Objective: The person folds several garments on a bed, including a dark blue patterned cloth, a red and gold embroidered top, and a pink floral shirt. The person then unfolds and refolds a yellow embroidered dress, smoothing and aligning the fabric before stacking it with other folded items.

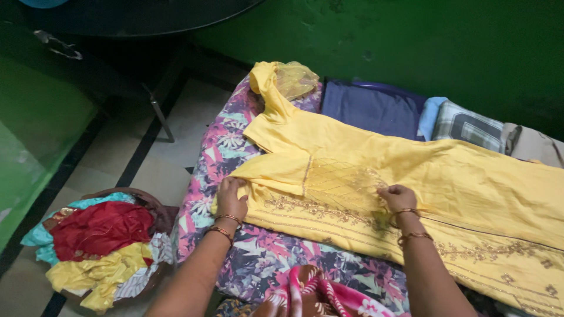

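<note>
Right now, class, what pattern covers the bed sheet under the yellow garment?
A floral print in purple, pink and teal on the bed sheet, head view.
</note>
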